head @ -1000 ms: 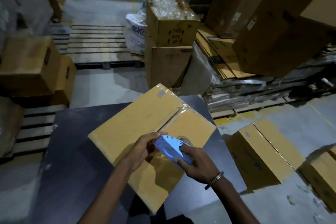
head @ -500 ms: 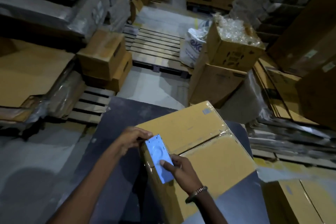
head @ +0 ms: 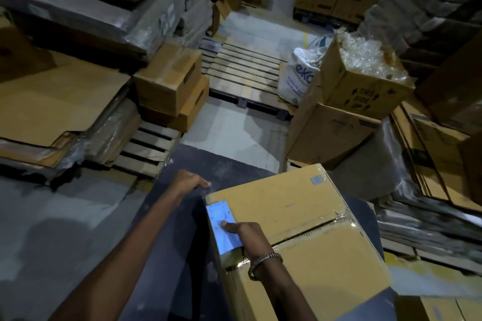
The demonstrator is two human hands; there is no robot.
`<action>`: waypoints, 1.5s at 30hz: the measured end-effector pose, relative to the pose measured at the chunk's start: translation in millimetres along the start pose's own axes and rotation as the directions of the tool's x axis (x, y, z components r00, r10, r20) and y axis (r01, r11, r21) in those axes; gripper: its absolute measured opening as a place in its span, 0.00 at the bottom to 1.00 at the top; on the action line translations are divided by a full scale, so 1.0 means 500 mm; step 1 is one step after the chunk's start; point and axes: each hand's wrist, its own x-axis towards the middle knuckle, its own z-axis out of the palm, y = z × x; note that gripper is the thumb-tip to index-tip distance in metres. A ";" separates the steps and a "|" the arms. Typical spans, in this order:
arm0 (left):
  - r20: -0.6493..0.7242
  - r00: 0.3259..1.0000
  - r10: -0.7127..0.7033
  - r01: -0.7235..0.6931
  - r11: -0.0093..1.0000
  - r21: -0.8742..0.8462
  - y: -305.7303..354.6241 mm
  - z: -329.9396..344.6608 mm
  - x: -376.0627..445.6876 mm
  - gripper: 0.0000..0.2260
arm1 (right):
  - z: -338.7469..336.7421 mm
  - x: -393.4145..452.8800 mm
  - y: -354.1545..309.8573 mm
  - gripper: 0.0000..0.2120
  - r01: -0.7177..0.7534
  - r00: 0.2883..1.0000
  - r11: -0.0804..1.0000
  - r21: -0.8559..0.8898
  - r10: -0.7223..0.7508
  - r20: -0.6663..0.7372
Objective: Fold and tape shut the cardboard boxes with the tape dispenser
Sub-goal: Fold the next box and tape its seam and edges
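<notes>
My right hand (head: 245,236) grips the blue tape dispenser (head: 223,227), fingers curled round it, thumb flat on its side, at the cardboard box's (head: 294,219) nine o'clock edge. My left hand (head: 190,183) sits at the box's ten o'clock corner, fingers bent; I cannot tell whether it holds anything. The box rests on a dark table (head: 167,216).

1 view only, head-worn wide-angle camera, looking forward and steeply down. Landmark: yellow-brown taped cardboard box (head: 300,237), close under the lens, lower right of centre, cut by the bottom edge. Both forearms enter from the bottom edge toward the box. Beyond the box the view runs up a grey floor aisle to a slatted wooden pallet (head: 245,78). Frame edges bow.
</notes>
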 end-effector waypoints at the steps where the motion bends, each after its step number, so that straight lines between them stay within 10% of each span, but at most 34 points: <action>1: 0.003 1.000 -0.015 0.015 1.000 -0.002 -0.005 0.002 0.006 0.04 | 0.002 0.009 -0.004 0.17 -0.023 1.000 1.000 0.003 0.023 -0.011; 9: 0.072 0.978 -0.194 0.196 0.981 -0.017 -0.084 0.034 0.021 0.26 | 0.001 0.083 0.000 0.37 -0.116 0.993 0.993 -0.013 0.115 -0.037; 17: -0.005 0.965 0.262 -0.252 0.934 0.254 -0.088 0.031 0.000 0.11 | 0.025 0.074 -0.018 0.35 -0.069 0.997 0.979 -0.193 0.063 -0.040; 29: -0.123 0.953 0.277 -0.169 0.822 0.544 -0.056 0.035 -0.039 0.17 | 0.014 0.011 0.030 0.20 -0.005 0.997 0.982 -0.188 -0.010 -0.082; 40: -0.163 0.943 0.290 -0.161 0.827 0.539 -0.058 0.040 -0.051 0.18 | -0.048 -0.105 0.165 0.27 -0.050 0.997 0.984 -0.172 0.038 -0.072; 45: 0.022 0.835 0.550 -0.352 0.503 0.789 -0.058 0.087 -0.094 0.15 | -0.039 -0.113 0.155 0.22 -0.063 0.995 0.985 -0.158 0.050 -0.087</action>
